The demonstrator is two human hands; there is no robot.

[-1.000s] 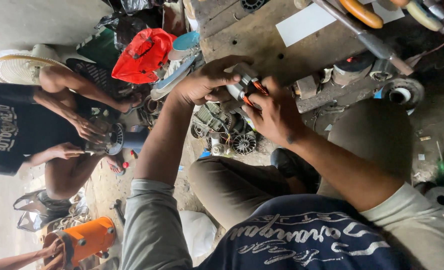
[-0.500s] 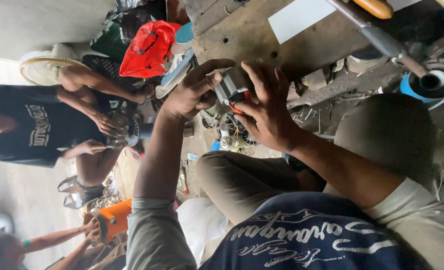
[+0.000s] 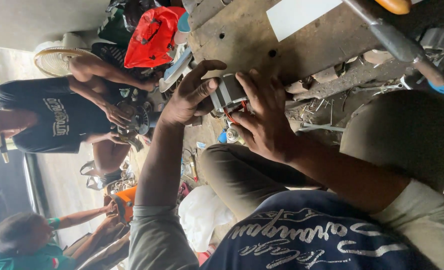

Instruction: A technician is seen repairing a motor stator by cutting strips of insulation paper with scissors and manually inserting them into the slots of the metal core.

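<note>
A small grey electric motor (image 3: 228, 93) with red and copper windings is held between both of my hands, just in front of a worn wooden bench top (image 3: 262, 40). My left hand (image 3: 189, 95) grips its left side with the thumb pressed on the casing and the fingers spread above. My right hand (image 3: 264, 120) wraps over its right side and covers the lower part. Red wires show between my fingers. My knees are below the hands.
A red bag (image 3: 152, 35) and a fan (image 3: 57, 57) lie at the upper left. A person in a black shirt (image 3: 62, 122) handles a round part. Another person in green (image 3: 27, 245) holds an orange tool (image 3: 124, 202). A metal pipe (image 3: 397, 42) and scrap parts sit at right.
The view has shifted and drawn closer to the hands. Both hands have brought the motor up against the bench edge, and my left fingers have spread wider.
</note>
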